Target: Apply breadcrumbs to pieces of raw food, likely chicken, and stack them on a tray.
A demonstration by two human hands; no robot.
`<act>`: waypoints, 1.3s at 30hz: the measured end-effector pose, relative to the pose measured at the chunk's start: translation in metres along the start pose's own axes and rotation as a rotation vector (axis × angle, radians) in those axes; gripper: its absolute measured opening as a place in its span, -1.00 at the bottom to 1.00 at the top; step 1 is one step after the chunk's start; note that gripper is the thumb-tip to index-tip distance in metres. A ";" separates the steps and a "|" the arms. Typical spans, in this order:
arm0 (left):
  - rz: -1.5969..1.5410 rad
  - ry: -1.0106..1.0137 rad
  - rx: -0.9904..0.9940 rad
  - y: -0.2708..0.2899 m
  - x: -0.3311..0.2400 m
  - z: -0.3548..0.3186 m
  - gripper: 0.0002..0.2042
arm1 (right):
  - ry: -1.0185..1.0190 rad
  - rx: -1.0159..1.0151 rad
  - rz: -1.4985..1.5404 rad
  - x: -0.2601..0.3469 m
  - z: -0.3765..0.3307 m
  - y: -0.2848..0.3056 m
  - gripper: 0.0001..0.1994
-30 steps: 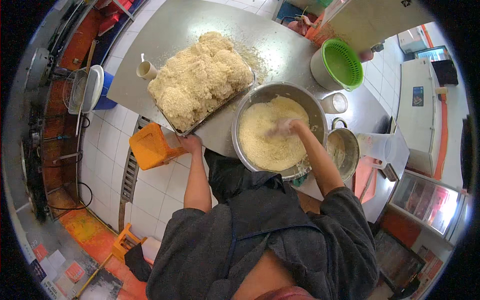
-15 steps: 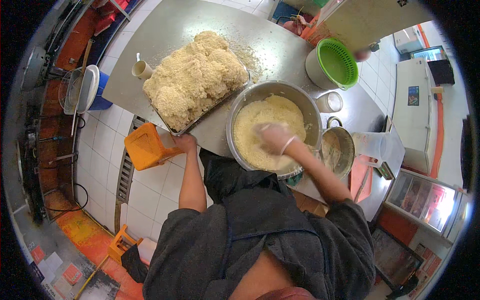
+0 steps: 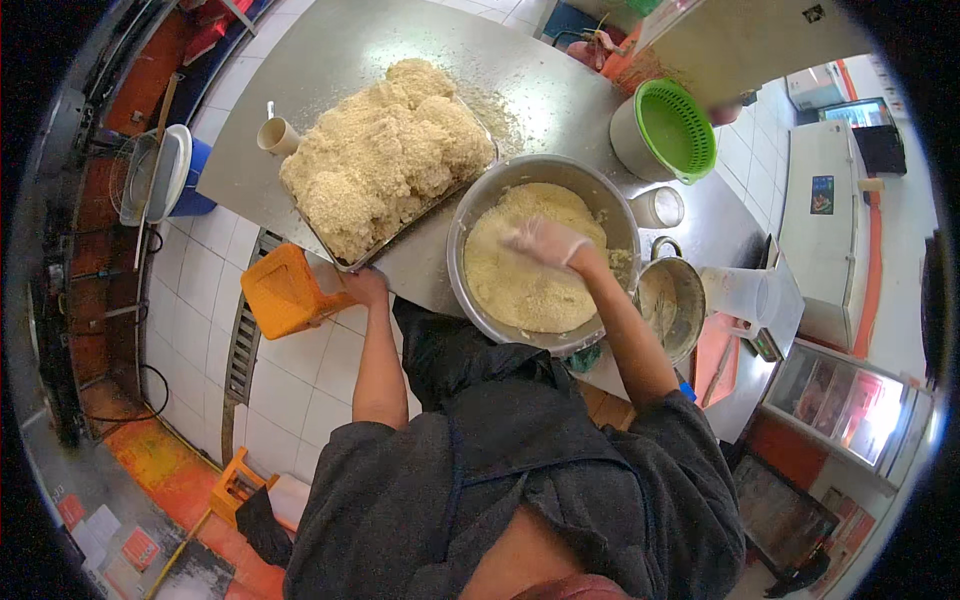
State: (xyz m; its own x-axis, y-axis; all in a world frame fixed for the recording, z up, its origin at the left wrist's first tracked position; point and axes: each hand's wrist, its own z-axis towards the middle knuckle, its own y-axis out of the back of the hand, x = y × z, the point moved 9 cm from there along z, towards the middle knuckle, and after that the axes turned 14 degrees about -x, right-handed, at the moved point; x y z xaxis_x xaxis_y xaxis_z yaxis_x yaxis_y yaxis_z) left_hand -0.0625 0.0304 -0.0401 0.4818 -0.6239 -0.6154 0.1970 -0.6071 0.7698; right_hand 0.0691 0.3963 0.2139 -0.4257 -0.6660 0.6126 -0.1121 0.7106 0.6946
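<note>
**R hand (image 3: 548, 243) at crumbs (image 3: 545, 305) in metal bowl (image 3: 605, 195), L hand (image 3: 367, 287) by tray (image 3: 385, 243) corner**

We look down past a person's dark top (image 3: 600, 450) at a shiny metal worktop (image 3: 330, 60). The bowl, round & wide, sits at the worktop's near edge, directly in front of the person. Pale yellow crumbs cover most of its bottom, w/ bare metal wall showing around them.

The R hand, in a thin see-thru glove, is inside the bowl, right over the crumbs. Its fingers are stretched out & loose, tho slightly blurred to us.

The L hand is low at the tray's near corner, by the worktop edge. Its fingers are mostly hidden, so we can't tell if it's gripping the tray or just resting there.

The tray lies just L of the bowl, w/ a tall tan mound (image 3: 385, 150) of crumbs rising well above its rim. A cream cup (image 3: 277, 137) is just beside the mound, on its L.

R of the bowl we have a small jar (image 3: 660, 207), a metal pot (image 3: 690, 320) w/ a loop handle, a clear plastic jug (image 3: 735, 290) & a flat pink tray (image 3: 718, 355). Farther back on the R, a green basket (image 3: 675, 125) sits in a pale bucket (image 3: 630, 140).

Near the L hand, an orange stool (image 3: 275, 290) stands on white floor tiles (image 3: 300, 400).
</note>
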 end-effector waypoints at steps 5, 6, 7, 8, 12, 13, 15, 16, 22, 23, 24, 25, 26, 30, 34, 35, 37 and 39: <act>0.172 -0.479 -0.324 0.026 0.000 0.036 -0.57 | -0.043 -0.634 -0.377 0.004 0.033 -0.034 -0.40; 0.153 -0.478 -0.351 0.025 -0.026 0.029 -0.57 | -0.110 -0.724 -0.655 0.007 0.037 -0.030 -0.39; 0.006 -0.416 -0.304 0.026 -0.037 0.013 -0.53 | -0.070 -0.851 -0.671 -0.010 0.036 -0.034 -0.40; -0.106 -0.329 -0.290 0.044 -0.017 0.011 -0.49 | -0.145 -0.641 -0.542 -0.011 0.039 -0.051 -0.39; 0.134 -0.315 -0.329 0.050 -0.025 -0.001 -0.46 | -0.258 -0.200 -0.380 -0.080 0.039 -0.058 -0.37; -0.004 -0.206 -0.241 0.056 -0.036 -0.014 -0.45 | -0.498 0.025 -0.277 -0.062 0.006 -0.032 -0.36; -0.201 -0.145 -0.145 0.048 -0.075 -0.045 -0.45 | -0.441 0.084 -0.171 -0.073 -0.029 -0.024 -0.36; -0.200 -0.125 -0.175 0.037 -0.035 -0.012 -0.45 | -0.272 0.181 -0.061 -0.046 -0.028 -0.034 -0.35; -0.061 -0.218 -0.177 0.000 0.008 0.030 -0.49 | -0.375 -0.257 -0.030 -0.071 -0.031 -0.037 -0.46; -0.094 -0.168 -0.137 0.001 -0.020 0.001 -0.50 | -0.430 -0.266 -0.044 -0.095 -0.044 -0.034 -0.46; -0.088 -0.166 -0.119 0.015 -0.044 -0.011 -0.50 | -0.396 -0.297 0.259 -0.095 -0.050 -0.030 -0.53; -0.222 -0.026 -0.108 0.031 -0.058 -0.017 -0.49 | -0.343 -0.325 0.561 -0.088 -0.054 -0.023 -0.61; -0.354 0.119 -0.123 0.046 -0.055 -0.017 -0.47 | -0.334 -0.306 0.560 -0.079 -0.055 -0.020 -0.61; -0.323 0.015 -0.331 0.081 -0.065 -0.019 -0.48 | -0.480 -0.257 0.753 -0.090 -0.064 -0.015 -0.69; -0.164 0.167 -0.296 0.116 -0.079 -0.032 -0.56 | -0.550 -0.254 1.001 -0.034 -0.060 0.014 -0.61; -0.116 0.233 -0.233 0.096 -0.077 -0.032 -0.56 | -0.538 -0.268 0.995 -0.029 -0.054 0.031 -0.61; -0.171 0.185 -0.235 0.099 -0.086 -0.035 -0.56 | -0.427 -0.278 1.050 -0.001 -0.032 0.053 -0.53; -0.133 0.206 -0.245 0.094 -0.072 -0.029 -0.53 | -0.316 -0.184 1.097 0.042 0.005 0.066 -0.54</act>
State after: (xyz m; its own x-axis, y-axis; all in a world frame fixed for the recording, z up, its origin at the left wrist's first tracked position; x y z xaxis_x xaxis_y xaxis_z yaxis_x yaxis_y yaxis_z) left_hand -0.0537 0.0325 0.0815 0.5951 -0.4196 -0.6854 0.4572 -0.5247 0.7181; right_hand 0.0391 0.4167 0.2832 -0.4213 0.3936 0.8171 0.5785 0.8105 -0.0922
